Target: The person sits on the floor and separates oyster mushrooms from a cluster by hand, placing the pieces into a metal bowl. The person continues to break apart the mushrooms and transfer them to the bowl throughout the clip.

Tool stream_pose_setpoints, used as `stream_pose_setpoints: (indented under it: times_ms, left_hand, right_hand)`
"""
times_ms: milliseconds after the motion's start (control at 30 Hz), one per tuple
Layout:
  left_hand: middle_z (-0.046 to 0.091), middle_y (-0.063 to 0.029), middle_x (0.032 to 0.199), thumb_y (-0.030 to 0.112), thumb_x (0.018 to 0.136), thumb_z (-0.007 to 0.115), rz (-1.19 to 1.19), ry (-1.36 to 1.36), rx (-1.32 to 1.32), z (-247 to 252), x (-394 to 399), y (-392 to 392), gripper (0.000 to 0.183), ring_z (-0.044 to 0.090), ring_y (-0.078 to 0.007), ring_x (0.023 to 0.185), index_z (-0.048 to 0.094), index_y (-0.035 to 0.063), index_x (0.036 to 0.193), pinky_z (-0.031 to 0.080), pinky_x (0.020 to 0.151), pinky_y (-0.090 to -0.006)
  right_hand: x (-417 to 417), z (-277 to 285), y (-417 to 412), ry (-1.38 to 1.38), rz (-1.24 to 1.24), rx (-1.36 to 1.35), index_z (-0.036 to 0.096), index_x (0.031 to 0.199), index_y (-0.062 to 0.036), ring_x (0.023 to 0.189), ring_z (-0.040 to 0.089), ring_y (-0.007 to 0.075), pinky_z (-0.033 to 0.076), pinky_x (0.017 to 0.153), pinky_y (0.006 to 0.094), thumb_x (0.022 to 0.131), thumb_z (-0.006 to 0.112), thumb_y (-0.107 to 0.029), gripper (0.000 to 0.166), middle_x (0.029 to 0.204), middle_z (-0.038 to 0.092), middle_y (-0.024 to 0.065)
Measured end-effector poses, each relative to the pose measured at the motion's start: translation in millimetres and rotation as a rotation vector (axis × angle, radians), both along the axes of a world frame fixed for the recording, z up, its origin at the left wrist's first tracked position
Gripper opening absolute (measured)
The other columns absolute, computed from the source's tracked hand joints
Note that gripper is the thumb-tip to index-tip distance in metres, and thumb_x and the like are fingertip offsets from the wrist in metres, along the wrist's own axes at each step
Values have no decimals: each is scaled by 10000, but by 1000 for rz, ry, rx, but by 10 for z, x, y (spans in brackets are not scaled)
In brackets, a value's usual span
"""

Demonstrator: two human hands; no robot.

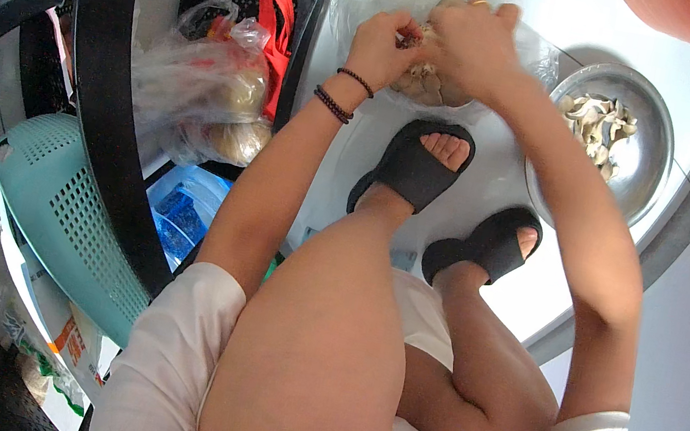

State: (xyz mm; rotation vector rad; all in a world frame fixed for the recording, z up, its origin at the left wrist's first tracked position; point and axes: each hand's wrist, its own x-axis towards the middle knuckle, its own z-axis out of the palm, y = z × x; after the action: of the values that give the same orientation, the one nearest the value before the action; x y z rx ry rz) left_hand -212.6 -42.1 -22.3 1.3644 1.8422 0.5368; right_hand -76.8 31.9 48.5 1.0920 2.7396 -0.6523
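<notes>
A clear plastic bag [360, 10] lies open on the floor before me, with a cluster of oyster mushrooms [433, 89] showing grey-brown caps in it. My left hand [384, 49], with dark bead bracelets at the wrist, has its thumb and fingers closed on the near side of the cluster. Over the cluster's right side is my right hand [475, 45], wearing a ring and blurred; its fingertips are partly hidden. To the right stands a stainless steel bowl [642, 178] holding torn mushroom pieces [600, 125]. My right forearm crosses above the bowl's left rim.
On my left, a black rack [101, 68] holds plastic bags [200, 93] and a red strap [274, 30]. A teal perforated basket [46, 183] and a blue container [180, 207] sit below. My slippered feet [419, 166] are close to the bag. A reddish object [683, 26] edges in at upper right.
</notes>
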Motion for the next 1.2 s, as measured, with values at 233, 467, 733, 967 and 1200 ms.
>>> stream_pose_setpoints:
  times_ms: [233, 467, 733, 967, 1200]
  left_hand:
    - [591, -91, 834, 214, 725, 693, 20, 265, 415, 298, 316, 53, 314, 565, -194, 747, 611, 85, 999, 474, 654, -280]
    - [621, -40, 914, 308, 832, 637, -152, -934, -496, 884, 1459, 303, 348, 576, -95, 783, 565, 37, 1038, 454, 626, -218]
    - [616, -1, 819, 226, 798, 665, -178, -978, -161, 572, 1815, 220, 252, 529, -49, 669, 610, 39, 957, 422, 597, -192]
    - [593, 21, 797, 180, 812, 653, -408, -836, -166, 537, 1816, 240, 241, 521, -26, 703, 601, 10, 975, 417, 603, -177]
    - [584, 23, 782, 184, 821, 649, -433, -850, -144, 509, 1924, 239, 221, 517, -21, 678, 591, 14, 948, 423, 587, -173]
  right_hand:
    - [1167, 252, 131, 727, -460, -767, 586, 964, -68, 717, 429, 25, 347, 638, 194, 925, 509, -202, 159, 754, 504, -65]
    - [2013, 421, -472, 1166, -1167, -998, 538, 1049, -34, 822, 548, 79, 455, 751, 218, 926, 485, -129, 164, 918, 577, 14]
    - [2237, 357, -882, 1381, -1205, -847, 547, 963, -32, 826, 520, 112, 413, 777, 268, 898, 529, -245, 224, 900, 573, 30]
    - [2177, 292, -904, 1086, -1251, -676, 592, 971, -35, 806, 526, 64, 402, 749, 212, 860, 616, -164, 172, 872, 615, 4]
    - [2208, 218, -925, 1052, -1320, -624, 602, 942, -26, 733, 530, 50, 415, 674, 185, 837, 635, -93, 129, 833, 613, -5]
